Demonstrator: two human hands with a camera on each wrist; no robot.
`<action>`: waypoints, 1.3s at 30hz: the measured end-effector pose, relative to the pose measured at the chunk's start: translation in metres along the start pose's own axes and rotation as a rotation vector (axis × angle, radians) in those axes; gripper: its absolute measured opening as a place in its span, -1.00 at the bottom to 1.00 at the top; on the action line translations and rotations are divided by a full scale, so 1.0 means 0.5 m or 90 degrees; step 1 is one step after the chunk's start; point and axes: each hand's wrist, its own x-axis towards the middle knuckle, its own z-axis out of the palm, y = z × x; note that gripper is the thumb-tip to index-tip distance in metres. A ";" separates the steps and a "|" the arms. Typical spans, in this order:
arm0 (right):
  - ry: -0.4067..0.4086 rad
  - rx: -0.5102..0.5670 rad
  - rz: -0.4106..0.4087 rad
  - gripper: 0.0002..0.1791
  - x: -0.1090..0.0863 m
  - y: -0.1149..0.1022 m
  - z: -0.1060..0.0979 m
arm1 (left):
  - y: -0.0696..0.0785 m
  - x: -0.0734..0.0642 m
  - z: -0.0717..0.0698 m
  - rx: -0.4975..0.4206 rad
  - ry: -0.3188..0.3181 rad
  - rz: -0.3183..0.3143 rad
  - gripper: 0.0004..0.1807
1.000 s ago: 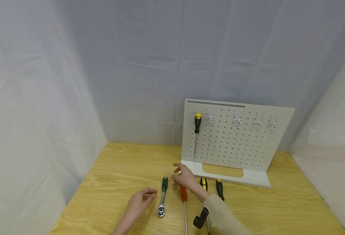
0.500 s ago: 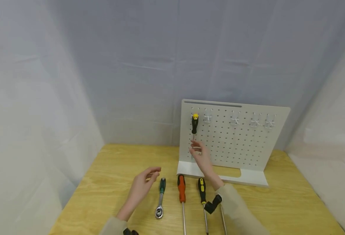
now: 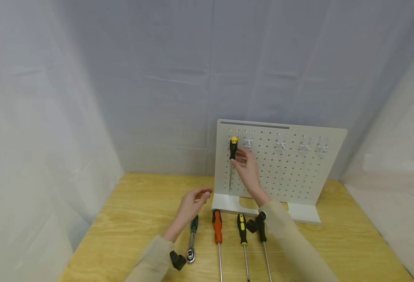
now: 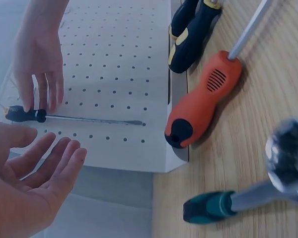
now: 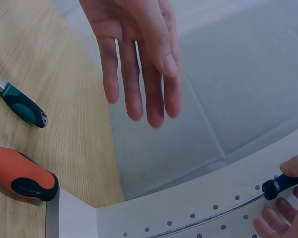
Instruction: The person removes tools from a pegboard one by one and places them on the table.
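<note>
A black screwdriver with a yellow top (image 3: 233, 148) hangs upright at the upper left of the white pegboard (image 3: 281, 172). My right hand (image 3: 249, 170) is at its handle, thumb on one side and fingers on the other; in the right wrist view the handle (image 5: 283, 185) lies between them. Lower left, my left hand (image 3: 189, 205) is held out with relaxed fingers, near the board's left edge and touching nothing. Its palm (image 4: 25, 198) faces the hanging screwdriver (image 4: 89, 119) in the left wrist view.
On the wooden table (image 3: 143, 196) lie a green-handled ratchet wrench (image 3: 193, 239), an orange screwdriver (image 3: 217, 227), a black-and-yellow screwdriver (image 3: 242, 229) and another black-handled screwdriver (image 3: 262, 231). Several clear hooks (image 3: 281, 141) line the pegboard's upper part. Pale sheets (image 3: 157, 98) surround the table.
My right hand has risen from above the orange screwdriver to the hanging screwdriver's handle. My left hand has moved right and forward, past the ratchet wrench towards the pegboard.
</note>
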 end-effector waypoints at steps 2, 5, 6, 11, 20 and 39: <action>-0.001 -0.006 -0.003 -0.45 0.004 0.001 0.001 | 0.000 0.012 0.013 -0.025 -0.008 0.004 -0.69; 0.007 -0.026 -0.012 -0.52 0.010 0.007 0.003 | -0.003 0.027 0.031 -0.046 -0.017 0.005 -0.68; 0.009 -0.028 -0.011 -0.54 0.011 0.008 0.003 | -0.005 0.032 0.036 -0.048 -0.020 0.007 -0.67; -0.003 -0.023 0.007 -0.54 0.018 0.009 0.002 | -0.009 0.056 0.056 -0.040 -0.025 -0.003 -0.67; -0.036 -0.023 0.034 -0.55 0.023 -0.002 -0.001 | -0.024 0.093 0.091 -0.037 -0.009 -0.056 -0.68; -0.078 0.056 0.069 -0.56 0.005 -0.050 -0.016 | -0.010 0.101 0.127 -0.125 -0.034 -0.106 -0.71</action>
